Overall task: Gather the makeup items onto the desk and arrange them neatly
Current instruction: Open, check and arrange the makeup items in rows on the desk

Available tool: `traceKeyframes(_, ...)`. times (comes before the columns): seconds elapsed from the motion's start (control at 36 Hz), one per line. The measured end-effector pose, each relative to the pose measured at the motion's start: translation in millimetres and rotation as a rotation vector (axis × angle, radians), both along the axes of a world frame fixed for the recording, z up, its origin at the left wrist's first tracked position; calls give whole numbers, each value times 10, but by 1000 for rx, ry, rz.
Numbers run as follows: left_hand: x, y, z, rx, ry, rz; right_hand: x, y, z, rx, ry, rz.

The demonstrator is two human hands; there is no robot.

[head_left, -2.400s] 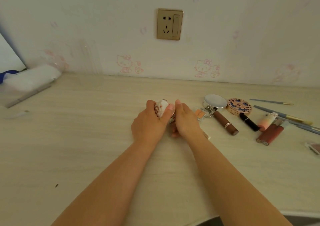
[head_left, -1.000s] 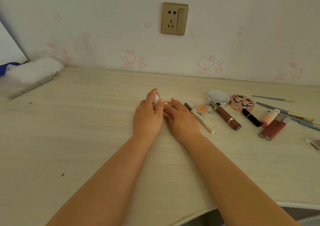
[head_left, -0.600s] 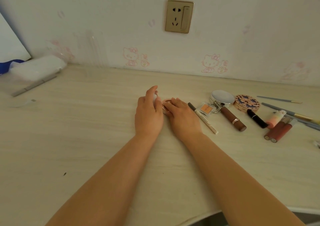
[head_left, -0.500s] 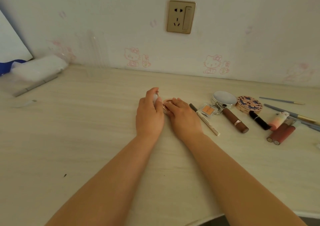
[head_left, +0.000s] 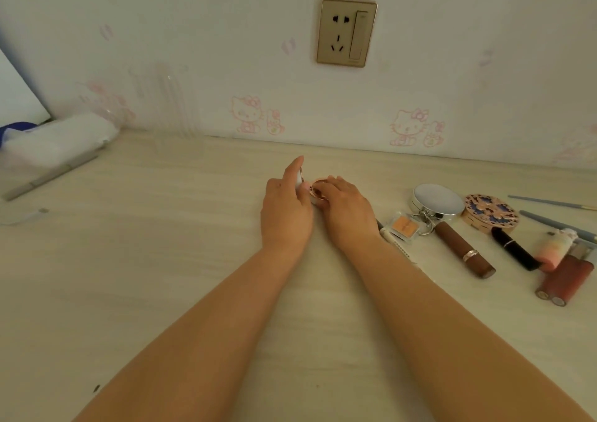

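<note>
Desk (head_left: 135,276) under my forearms: pale wood-grain laminate, matt, smooth, fine streaks running side to side. At my 2 o'clock, round mirror compact (head_left: 437,202) with glossy silver metal rim and satin lid; patterned compact (head_left: 491,213) in rose-gold-looking metal filigree; brown lipstick (head_left: 462,248) in matt plastic with one shiny metal band; black lipstick (head_left: 513,248) glossy; two lip gloss tubes (head_left: 565,279) in translucent reddish plastic. At 12 o'clock, wall socket (head_left: 346,33) with brushed gold-tone plate; at 10 o'clock, white pack (head_left: 61,139) in crinkled clear plastic film.
</note>
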State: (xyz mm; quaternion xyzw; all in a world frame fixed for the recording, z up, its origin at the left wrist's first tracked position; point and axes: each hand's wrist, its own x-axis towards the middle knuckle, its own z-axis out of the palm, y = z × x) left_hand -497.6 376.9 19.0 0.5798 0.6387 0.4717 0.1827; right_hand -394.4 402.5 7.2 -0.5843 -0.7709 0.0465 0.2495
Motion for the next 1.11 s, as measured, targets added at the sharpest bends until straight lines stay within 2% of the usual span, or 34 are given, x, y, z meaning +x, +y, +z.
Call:
traceKeyframes(0.47,-94,625,-31,-21,43,3,-108,514,60,-39,0,-85)
traceKeyframes(1.11,-152,1123,-96,59,94,-71,-85,895,69,-66,115,-138)
